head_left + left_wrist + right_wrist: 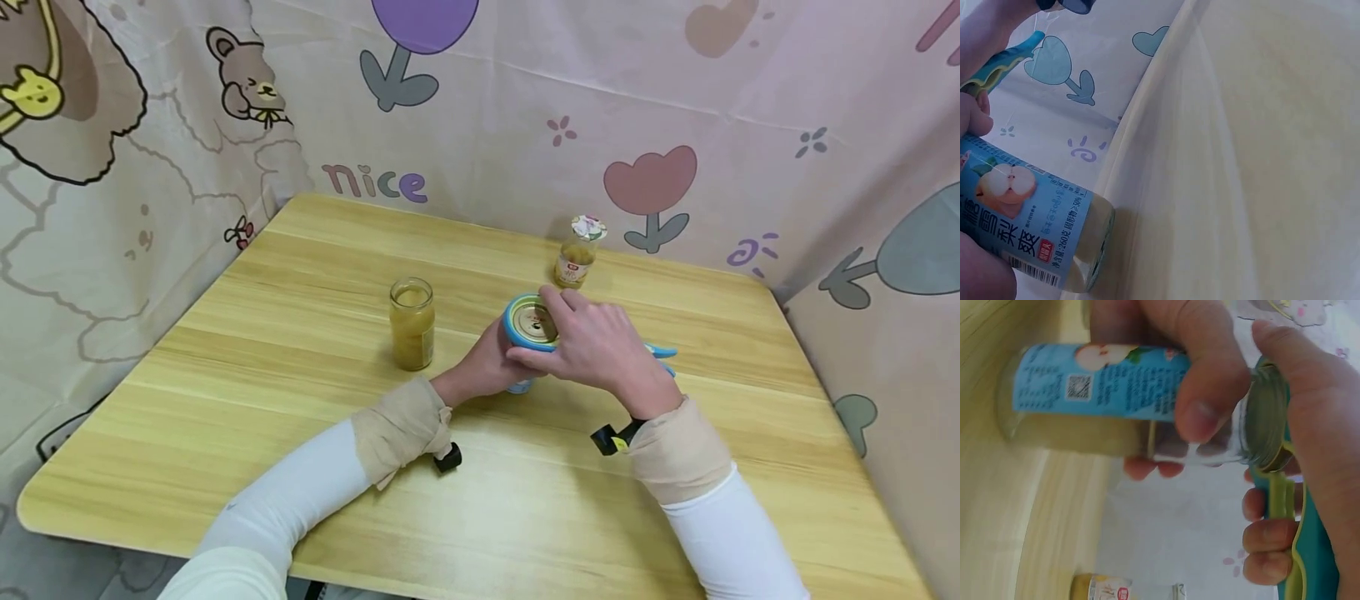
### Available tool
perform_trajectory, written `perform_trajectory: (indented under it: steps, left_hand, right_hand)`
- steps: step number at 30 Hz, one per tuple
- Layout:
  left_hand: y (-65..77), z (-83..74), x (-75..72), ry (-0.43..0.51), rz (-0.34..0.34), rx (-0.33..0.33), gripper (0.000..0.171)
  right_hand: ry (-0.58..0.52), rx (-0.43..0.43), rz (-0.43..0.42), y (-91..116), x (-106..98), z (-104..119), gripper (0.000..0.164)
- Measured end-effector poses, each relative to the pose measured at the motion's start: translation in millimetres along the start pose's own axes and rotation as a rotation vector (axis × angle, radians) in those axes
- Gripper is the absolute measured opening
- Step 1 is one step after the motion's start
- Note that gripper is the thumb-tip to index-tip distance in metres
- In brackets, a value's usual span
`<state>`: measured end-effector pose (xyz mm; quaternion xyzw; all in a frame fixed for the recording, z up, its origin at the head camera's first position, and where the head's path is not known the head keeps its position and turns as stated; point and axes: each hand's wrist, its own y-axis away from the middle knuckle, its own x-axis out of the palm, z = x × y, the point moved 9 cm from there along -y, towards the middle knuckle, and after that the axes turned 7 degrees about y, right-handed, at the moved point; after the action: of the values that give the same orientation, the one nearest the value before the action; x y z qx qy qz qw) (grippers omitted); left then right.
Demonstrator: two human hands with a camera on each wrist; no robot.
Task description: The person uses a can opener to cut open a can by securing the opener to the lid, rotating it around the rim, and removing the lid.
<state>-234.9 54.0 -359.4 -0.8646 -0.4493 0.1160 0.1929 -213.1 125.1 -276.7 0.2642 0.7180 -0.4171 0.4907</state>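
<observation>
My left hand [487, 362] grips a glass jar [1097, 381] with a blue fruit label round its body. In the left wrist view the jar's label [1016, 206] and its glass base show, lifted off the table. Around the jar's metal lid [536, 320] sits the ring of a blue and yellow-green jar opener [1322, 556]. My right hand [603, 346] holds this opener, fingers curled round its handles, the thumb lying near the ring. Handle ends stick out past the right hand in the head view.
Left of my hands stands a lidless glass jar [412, 329] with yellowish contents. Behind them is a smaller jar [576, 260] with a flower-patterned lid. Everything stands on a wooden table [247, 375], with printed cloth [510, 108] along its back and sides.
</observation>
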Motion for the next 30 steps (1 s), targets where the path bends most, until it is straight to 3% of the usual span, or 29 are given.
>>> perform_trajectory:
  steps: [8, 15, 24, 30]
  left_hand:
    - [0.3, -4.8, 1.4, -0.002, 0.032, -0.017, 0.07]
    - [3.6, -27.7, 5.4, 0.016, 0.088, -0.039, 0.068]
    - [2.1, -8.5, 4.9, 0.022, 0.098, -0.03, 0.069]
    - [3.9, -29.2, 10.5, -0.007, 0.114, -0.059, 0.065]
  right_hand:
    - [-0.006, -0.12, -0.049, -3, 0, 3, 0.077]
    - [-0.05, -0.224, -0.083, -5, 2, 4, 0.079]
    - [-0.064, -0.366, -0.112, -7, 0, 7, 0.077]
    - [-0.081, -0.421, -0.136, -5, -2, 5, 0.076]
